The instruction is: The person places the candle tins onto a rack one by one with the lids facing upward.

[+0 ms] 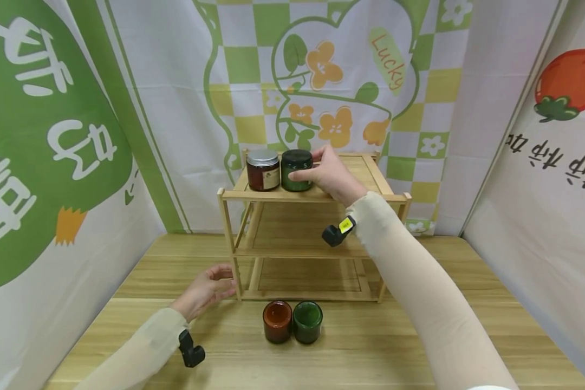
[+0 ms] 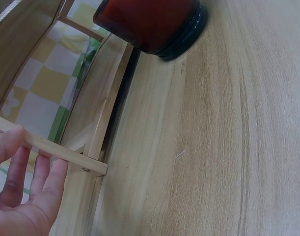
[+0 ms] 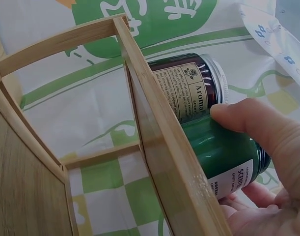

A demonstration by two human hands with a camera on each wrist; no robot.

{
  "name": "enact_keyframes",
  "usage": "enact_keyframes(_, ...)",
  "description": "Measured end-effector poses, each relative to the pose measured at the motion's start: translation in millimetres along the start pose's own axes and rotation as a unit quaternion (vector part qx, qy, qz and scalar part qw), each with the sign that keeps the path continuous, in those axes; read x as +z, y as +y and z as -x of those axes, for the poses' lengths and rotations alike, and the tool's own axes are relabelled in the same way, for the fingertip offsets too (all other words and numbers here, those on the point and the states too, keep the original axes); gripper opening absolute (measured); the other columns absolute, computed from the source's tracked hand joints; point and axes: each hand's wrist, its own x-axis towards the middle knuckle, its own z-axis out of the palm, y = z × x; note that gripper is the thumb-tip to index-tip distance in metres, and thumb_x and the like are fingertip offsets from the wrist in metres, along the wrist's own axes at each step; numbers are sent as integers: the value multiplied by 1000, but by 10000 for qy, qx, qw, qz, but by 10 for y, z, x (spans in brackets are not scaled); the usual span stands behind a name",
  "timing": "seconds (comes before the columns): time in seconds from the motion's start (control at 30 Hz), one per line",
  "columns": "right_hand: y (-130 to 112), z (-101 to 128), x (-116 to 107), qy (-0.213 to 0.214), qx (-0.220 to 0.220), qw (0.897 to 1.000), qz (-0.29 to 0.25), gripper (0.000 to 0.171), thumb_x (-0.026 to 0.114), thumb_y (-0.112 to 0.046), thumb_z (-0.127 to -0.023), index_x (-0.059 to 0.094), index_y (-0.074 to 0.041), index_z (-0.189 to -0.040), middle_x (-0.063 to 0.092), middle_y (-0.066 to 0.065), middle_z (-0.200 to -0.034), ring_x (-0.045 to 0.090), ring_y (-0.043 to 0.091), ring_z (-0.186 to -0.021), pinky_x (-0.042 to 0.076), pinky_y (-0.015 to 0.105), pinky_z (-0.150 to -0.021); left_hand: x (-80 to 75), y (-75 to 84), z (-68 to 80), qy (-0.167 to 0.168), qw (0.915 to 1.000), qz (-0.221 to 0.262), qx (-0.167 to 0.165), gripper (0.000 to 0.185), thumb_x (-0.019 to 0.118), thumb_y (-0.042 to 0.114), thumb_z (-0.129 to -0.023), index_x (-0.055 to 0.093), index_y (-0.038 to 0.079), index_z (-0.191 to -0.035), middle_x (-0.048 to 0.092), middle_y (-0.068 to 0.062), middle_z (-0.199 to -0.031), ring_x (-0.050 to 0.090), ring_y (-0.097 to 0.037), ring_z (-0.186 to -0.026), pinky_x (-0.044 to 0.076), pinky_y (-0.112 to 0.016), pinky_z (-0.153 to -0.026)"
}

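Many big white Chinese letters sit on the green cloth [image 1: 44,135] at the far left. From my seat far away, I next see the left hand [image 1: 209,290]. It pinches the thin front post [image 2: 44,146] of the wooden rack [image 1: 273,252] near the bottom, with the thumb on one side and the fingers on the other.

On the rack's top shelf comes the silver-top brown jar [image 1: 264,174]. Up close I can read "Aroma" on its tan label [image 3: 187,92], with a little rose; the small words are hard to read.

Down on the table [image 1: 370,346], in front of the rack, the low brown jar [image 1: 277,322] and the low green jar [image 1: 307,323] stand side by side. My left wrist view shows the brown one upside down on a dark lid.

Back on top, just beside the silver-top one, is the black-top green jar [image 1: 296,184]. The right hand [image 1: 338,176] pinches it, open just as wide as the jar. Its white label [image 3: 231,179] says "SCENT", and I can't read it all.

Behind, the back cloth [image 1: 446,157] says "Lucky" in orange. Last, the right cloth [image 1: 531,184] has a red fruit [image 1: 572,78] and black Chinese letters.
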Motion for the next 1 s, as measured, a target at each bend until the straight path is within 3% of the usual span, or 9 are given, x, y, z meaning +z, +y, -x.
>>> enact_keyframes(0.2, -20, 15, -17, -50, 125, 9999, -38, 67, 83, -15, -76, 37, -7, -122, 50, 13, -129, 49, 25, -124, 42, 37, -105, 3, -1, -4, 26, 10000, 5, -21, 37, 59, -2, -92, 46, 2, -126, 49, -6, -118, 58, -15, -100, 55, -32, -95)
enact_keyframes(0.47, -61, 93, -136, -161, -202, 9979, -586, 76, 80, -11, -79, 32, -6, -137, 43, 10, -140, 42, 23, -134, 40, 35, -112, -6, -8, -11, 82, 9999, 62, -29, 35, 59, -3, -92, 47, 3, -125, 50, -4, -116, 58, -15, -98, 55, -32, -95)
enact_keyframes(0.73, -118, 303, -391, -155, -491, 9939, -977, 73, 77, -9, -83, 30, -7, -139, 42, 10, -140, 42, 16, -135, 40, 34, -112, 0, -2, -3, 68, 9999, 108, -50, 33, 60, -2, -92, 49, 4, -123, 50, -4, -116, 58, -14, -99, 54, -33, -97)
enact_keyframes(1.0, -99, 594, -536, -134, -1015, 9846, -1419, 67, 71, 1, -84, 30, -4, -137, 43, 11, -138, 45, 20, -133, 43, 35, -110, -3, -5, -5, 72, 9999, 125, -63, 32, 60, -2, -92, 49, 5, -121, 51, -4, -115, 58, -14, -98, 55, -34, -97)
